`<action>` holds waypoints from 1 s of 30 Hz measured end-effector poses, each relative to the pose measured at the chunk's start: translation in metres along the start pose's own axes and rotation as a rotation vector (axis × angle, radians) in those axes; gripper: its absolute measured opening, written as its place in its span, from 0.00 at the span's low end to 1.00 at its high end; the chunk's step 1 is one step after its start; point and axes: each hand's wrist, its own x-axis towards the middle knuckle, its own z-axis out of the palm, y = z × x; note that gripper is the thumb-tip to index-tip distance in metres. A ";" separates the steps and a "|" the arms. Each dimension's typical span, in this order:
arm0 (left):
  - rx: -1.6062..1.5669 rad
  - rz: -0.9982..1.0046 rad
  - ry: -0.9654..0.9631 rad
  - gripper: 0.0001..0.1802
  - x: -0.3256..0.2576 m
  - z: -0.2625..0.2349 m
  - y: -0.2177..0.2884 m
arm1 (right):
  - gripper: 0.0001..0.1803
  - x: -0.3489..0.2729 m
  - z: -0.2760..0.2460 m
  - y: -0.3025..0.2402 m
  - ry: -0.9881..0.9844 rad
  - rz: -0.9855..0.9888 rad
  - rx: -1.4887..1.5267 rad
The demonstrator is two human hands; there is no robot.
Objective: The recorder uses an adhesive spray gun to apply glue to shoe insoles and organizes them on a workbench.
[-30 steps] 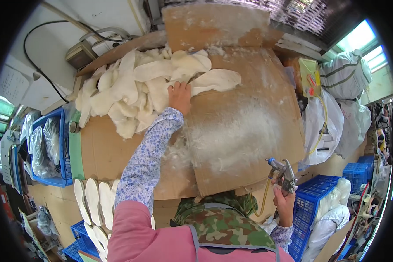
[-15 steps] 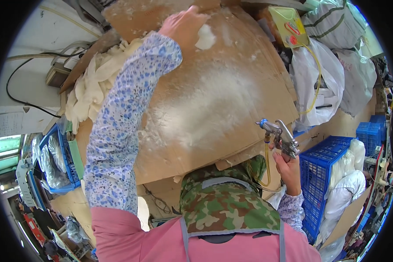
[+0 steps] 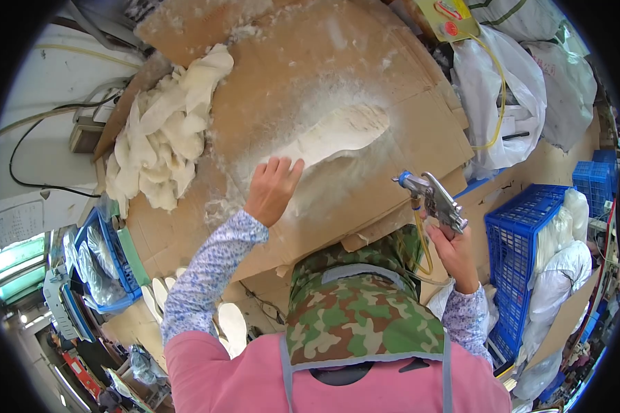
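A cream, fuzzy shoe insole [image 3: 344,132] lies slantwise on the cardboard worktop [image 3: 365,213], its broad end far right. My left hand [image 3: 274,191] has its fingers at the narrow near end, gripping it; the thumb is hidden. In my right hand [image 3: 456,258] is a metal spray gun [image 3: 439,202], its blue-ringed nozzle pointing left over the worktop's right front edge. A yellow hose [image 3: 421,237] runs down from the gun. White fluff and residue surround the insole.
Cream insoles pile up [image 3: 169,131] at the worktop's left. More insoles [image 3: 232,327] sit below my left forearm. A yellow can [image 3: 448,17] and white bags [image 3: 499,103] stand far right. Blue crates flank me, one on the right [image 3: 513,265], another on the left [image 3: 110,258].
My left hand has come back from the far edge to the near middle. An insole now lies on the dusty patch. The right hand still holds the spray gun, shifted slightly left.
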 end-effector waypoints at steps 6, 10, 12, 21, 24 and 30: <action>-0.075 -0.172 -0.110 0.27 -0.054 0.025 0.018 | 0.13 0.007 0.024 -0.009 -0.048 -0.024 -0.031; -0.176 -0.236 -0.016 0.21 -0.022 0.011 0.020 | 0.11 0.021 0.028 -0.021 -0.036 -0.020 -0.199; -0.311 -0.232 0.095 0.20 0.015 0.020 0.026 | 0.10 0.032 0.033 -0.028 0.050 -0.021 -0.136; -0.344 -0.293 0.066 0.30 0.082 0.103 0.080 | 0.13 0.083 0.025 -0.018 0.050 -0.158 -0.165; -0.392 -0.295 0.048 0.31 0.081 0.106 0.083 | 0.13 0.089 0.022 -0.016 0.014 -0.222 -0.198; -0.361 -0.325 0.037 0.32 0.082 0.104 0.085 | 0.11 0.096 0.019 -0.009 -0.010 -0.288 -0.238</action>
